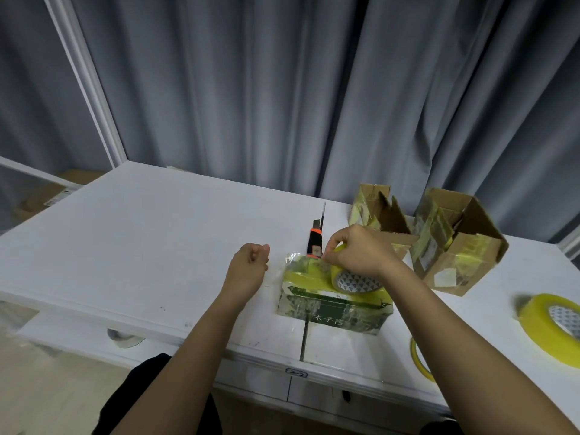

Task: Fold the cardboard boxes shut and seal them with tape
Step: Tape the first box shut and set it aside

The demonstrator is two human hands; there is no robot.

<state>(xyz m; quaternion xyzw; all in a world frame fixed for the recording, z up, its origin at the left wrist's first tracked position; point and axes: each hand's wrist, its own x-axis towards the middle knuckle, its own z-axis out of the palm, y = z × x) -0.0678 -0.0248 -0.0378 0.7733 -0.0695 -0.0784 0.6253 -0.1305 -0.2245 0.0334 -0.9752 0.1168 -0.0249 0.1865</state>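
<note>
A small green-printed box (pixel 332 312) lies on the white table (pixel 157 246), its top covered with yellow tape. My right hand (pixel 361 252) grips a roll of yellow tape (pixel 354 279) that rests on the box top, fingers curled over the roll's far side. My left hand (pixel 251 262) hovers just left of the box with its fingers curled, holding nothing visible. Two brown cardboard boxes stand behind with flaps open: one (pixel 381 215) at the back, a larger one (pixel 455 243) to its right, both with old yellow tape on them.
A black and orange utility knife (pixel 315 237) lies just behind the small box, blade extended away from me. A second yellow tape roll (pixel 552 328) sits at the right edge. A thin yellow ring (pixel 419 359) lies near the front edge. Grey curtains hang behind.
</note>
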